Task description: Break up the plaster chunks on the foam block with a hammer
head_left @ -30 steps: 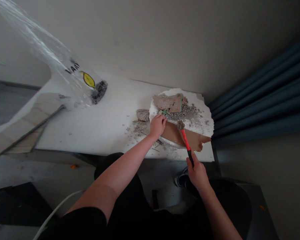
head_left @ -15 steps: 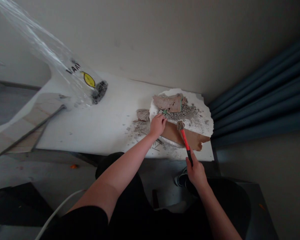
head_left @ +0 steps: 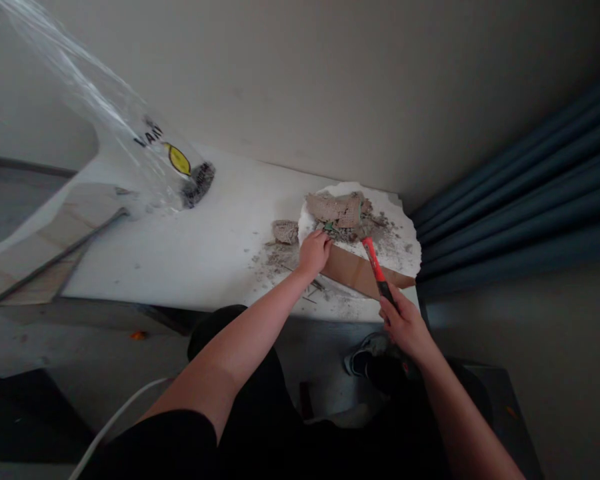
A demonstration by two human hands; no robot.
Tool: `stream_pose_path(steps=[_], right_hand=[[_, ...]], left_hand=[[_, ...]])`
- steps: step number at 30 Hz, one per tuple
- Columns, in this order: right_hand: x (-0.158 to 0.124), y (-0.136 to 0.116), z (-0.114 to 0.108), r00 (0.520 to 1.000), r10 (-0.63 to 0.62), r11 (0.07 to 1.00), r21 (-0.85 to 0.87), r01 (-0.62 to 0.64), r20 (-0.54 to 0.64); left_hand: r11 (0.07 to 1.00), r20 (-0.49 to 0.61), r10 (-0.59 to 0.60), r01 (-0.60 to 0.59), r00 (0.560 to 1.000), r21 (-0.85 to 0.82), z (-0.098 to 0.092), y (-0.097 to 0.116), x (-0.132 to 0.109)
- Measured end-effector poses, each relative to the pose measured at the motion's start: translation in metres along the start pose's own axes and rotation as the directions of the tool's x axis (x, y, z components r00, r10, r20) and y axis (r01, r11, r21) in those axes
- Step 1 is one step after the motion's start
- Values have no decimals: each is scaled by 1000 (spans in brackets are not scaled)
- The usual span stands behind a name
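My right hand [head_left: 403, 323] is shut on the black grip of a red-handled hammer [head_left: 375, 263], whose head sits among the rubble and is hard to make out. My left hand [head_left: 313, 253] pinches a small green object [head_left: 329, 227] at the edge of the grey gravel [head_left: 375, 230]. Broken tile pieces with mortar [head_left: 336, 210] lie just beyond it, in a ragged hole in the white board [head_left: 205, 247]. A brown cardboard strip [head_left: 357, 272] runs under the hammer handle. A mortar lump [head_left: 285, 231] sits left of my left hand.
A clear plastic bag [head_left: 173, 160] with a yellow mark lies on the board's far left. A metal rod [head_left: 55, 257] rests across a pale panel. Dark blue curtains [head_left: 520, 193] hang at the right. A white cable [head_left: 115, 417] crosses below, and my shoe [head_left: 365, 360] shows under the board.
The hammer has swung forward, its head moving from above the cardboard into the rubble. My right hand has moved to the right. The gravel looks more scattered.
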State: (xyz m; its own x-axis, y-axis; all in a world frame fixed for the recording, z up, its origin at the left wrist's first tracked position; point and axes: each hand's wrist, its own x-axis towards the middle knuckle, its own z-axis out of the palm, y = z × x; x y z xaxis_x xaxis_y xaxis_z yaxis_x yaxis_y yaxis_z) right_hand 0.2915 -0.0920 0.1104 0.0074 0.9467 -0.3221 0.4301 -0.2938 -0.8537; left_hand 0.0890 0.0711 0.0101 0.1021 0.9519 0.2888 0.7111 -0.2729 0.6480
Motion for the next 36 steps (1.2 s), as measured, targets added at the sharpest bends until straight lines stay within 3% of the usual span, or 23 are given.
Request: stream_pose_path(steps=[4, 7, 16, 36], right_hand=[[11, -35, -6, 992, -20, 1000, 0, 21, 127], [17, -45, -6, 985, -97, 994, -35, 103, 144], [20, -47, 6, 962, -271, 947, -172, 272, 29], [13, -35, 6, 962, -269, 943, -214, 253, -49]], left_hand=[[1000, -23, 6, -6, 1000, -3, 2, -1, 0], [1000, -20, 15, -15, 1000, 1, 1, 0, 0], [999, 14, 49, -49, 999, 8, 0, -2, 1], [996, 53, 78, -81, 996, 47, -3, -1, 1]])
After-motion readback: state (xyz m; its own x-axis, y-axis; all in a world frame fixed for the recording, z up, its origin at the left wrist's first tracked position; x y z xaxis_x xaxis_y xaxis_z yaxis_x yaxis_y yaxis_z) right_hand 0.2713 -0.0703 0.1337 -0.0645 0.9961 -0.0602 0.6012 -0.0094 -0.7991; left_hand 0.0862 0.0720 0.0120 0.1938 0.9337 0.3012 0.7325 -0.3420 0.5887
